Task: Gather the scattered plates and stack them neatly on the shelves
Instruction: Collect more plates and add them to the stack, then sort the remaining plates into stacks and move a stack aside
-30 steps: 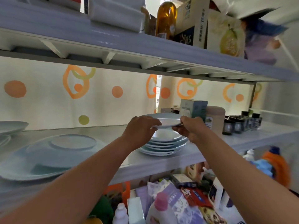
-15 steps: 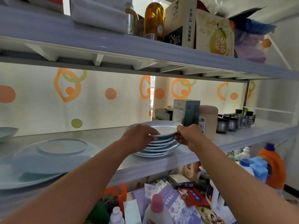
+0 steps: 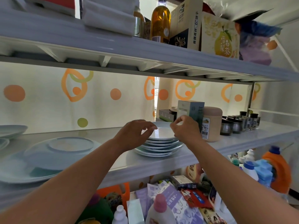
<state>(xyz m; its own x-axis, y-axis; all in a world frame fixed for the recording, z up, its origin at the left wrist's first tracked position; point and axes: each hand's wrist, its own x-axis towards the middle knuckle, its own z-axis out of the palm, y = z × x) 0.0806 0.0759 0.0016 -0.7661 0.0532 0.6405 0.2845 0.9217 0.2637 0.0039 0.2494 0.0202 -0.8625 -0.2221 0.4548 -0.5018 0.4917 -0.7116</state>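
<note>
A stack of several pale blue small plates [image 3: 159,147] stands on the middle white shelf [image 3: 161,165]. The top plate [image 3: 163,131] lies flat on that stack. My left hand [image 3: 135,134] hovers at the stack's left edge, fingers spread and curled, holding nothing. My right hand [image 3: 186,128] is just above the right rim, thumb and forefinger close together with nothing between them. Further left, a large pale plate [image 3: 53,151] lies upside down over other big plates, and a shallow dish [image 3: 11,130] sits at the far left.
Right of the stack stand a teal box [image 3: 191,110], a beige canister [image 3: 212,123] and several dark spice jars [image 3: 239,124]. The upper shelf holds a bottle [image 3: 160,21] and cartons. Below are detergent bottles [image 3: 278,168] and packets.
Both hands lowered the held plate onto the stack and let go of it. The fingers have lifted off its rim.
</note>
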